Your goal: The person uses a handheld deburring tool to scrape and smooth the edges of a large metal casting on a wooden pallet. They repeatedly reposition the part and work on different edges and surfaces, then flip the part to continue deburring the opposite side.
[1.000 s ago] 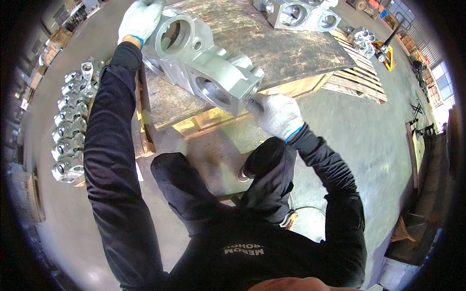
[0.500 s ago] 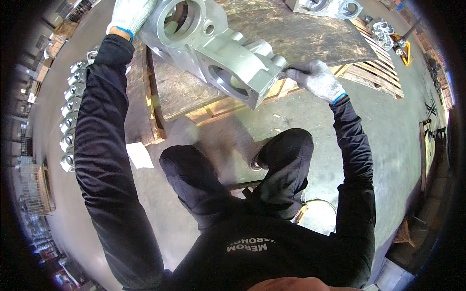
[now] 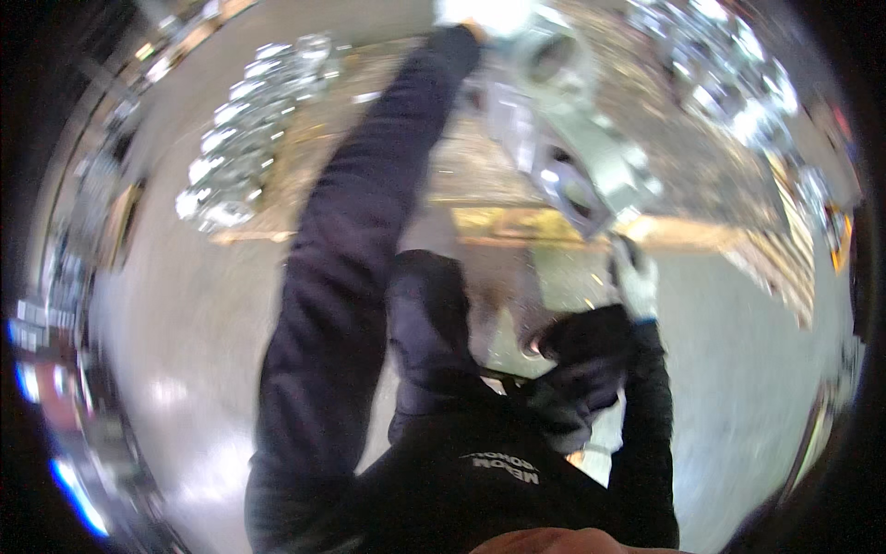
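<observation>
A large silver-grey metal casting (image 3: pixel 595 138) with round openings lies slantwise over the wooden board in front of me. At its far end is my left hand (image 3: pixel 480 14), in a white glove; the hand is washed out and partly cut by the upper edge, but it appears closed on the casting. My right hand (image 3: pixel 637 282), gloved with dark fingertips, is low beside the casting's near end. Its fingers are curled in, and motion blur hides what they hold, if anything. Whether the right hand touches the casting cannot be made out.
The worn wooden board (image 3: pixel 711 185) has a pale timber front edge just beyond my knees. A row of similar castings (image 3: pixel 235 152) stands on the left. More shiny metal parts (image 3: pixel 729 74) crowd the far right, by a slatted pallet (image 3: pixel 784 249) and something orange (image 3: pixel 841 242).
The view has swung left, so everything is shifted and smeared. The casting shows farther right and smaller, and my right hand has come lower, nearer my knee. My left hand stays at the casting's far end.
</observation>
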The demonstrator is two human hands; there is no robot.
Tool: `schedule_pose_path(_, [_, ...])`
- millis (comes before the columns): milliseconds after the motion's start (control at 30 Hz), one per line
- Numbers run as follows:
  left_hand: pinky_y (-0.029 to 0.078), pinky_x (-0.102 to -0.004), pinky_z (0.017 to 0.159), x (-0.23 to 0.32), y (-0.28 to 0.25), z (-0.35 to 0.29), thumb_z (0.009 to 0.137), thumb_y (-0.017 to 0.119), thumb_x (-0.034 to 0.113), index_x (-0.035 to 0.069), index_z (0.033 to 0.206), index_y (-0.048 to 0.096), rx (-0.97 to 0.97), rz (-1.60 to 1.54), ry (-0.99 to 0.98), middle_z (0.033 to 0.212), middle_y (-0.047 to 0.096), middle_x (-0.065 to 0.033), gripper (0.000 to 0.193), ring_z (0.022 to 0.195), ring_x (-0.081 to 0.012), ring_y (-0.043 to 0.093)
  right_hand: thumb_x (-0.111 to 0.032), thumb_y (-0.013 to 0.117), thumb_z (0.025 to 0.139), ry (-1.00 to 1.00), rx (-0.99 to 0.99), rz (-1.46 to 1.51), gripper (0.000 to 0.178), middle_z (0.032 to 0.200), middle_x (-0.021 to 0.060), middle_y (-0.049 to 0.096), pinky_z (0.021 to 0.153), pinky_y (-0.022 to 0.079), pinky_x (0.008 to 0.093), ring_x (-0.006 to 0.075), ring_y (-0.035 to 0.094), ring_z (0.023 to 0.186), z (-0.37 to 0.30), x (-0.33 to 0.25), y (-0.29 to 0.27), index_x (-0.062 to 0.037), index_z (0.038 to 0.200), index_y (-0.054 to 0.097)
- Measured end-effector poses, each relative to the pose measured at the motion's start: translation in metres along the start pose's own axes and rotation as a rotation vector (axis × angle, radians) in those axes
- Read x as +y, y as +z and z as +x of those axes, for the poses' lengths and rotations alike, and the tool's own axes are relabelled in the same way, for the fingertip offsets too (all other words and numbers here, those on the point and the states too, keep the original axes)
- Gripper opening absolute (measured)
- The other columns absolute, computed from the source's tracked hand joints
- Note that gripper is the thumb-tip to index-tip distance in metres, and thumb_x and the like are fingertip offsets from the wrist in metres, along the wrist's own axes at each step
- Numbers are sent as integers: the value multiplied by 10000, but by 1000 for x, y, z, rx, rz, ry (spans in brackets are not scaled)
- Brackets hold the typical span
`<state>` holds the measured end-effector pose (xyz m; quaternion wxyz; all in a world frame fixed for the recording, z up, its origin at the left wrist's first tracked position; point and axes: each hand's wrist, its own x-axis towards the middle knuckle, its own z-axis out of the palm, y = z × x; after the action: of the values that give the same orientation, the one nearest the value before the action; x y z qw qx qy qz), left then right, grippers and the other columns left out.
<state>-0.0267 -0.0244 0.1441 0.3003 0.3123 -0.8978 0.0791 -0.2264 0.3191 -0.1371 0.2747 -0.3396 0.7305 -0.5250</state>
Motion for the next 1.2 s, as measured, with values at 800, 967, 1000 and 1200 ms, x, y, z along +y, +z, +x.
schedule_pose_path(800, [569,-435,943,35,25,26,827,626,387,184,1106,809,-29,-105,-62,1194,746,-160,390,1136,-336,706,-343,712,961,-1074,348,-1094,309,982,154,758,723,581,442,358,741,839,111,-224,33,-128,1182,737])
schedule_pose_path(967, [571,-435,934,34,32,30,840,626,386,181,1120,802,-16,-94,-30,1192,748,-156,390,1128,-332,709,-399,701,947,-1189,478,-1082,301,859,123,736,693,558,436,332,721,732,128,-234,33,-162,1123,758])
schedule_pose_path(1000, [572,-434,933,34,33,31,842,626,386,180,1123,801,-13,-92,-22,1192,748,-155,390,1126,-331,710,-412,672,967,-1206,511,-1066,313,811,124,731,678,563,434,334,725,722,131,-233,34,-158,1128,760])
schedule_pose_path(1200, [575,-434,923,34,42,32,858,625,384,176,1141,793,3,-91,17,1189,751,-149,389,1115,-327,714,-426,640,989,-1013,520,-1045,326,756,162,723,597,568,448,332,719,639,119,-211,61,-137,1093,749])
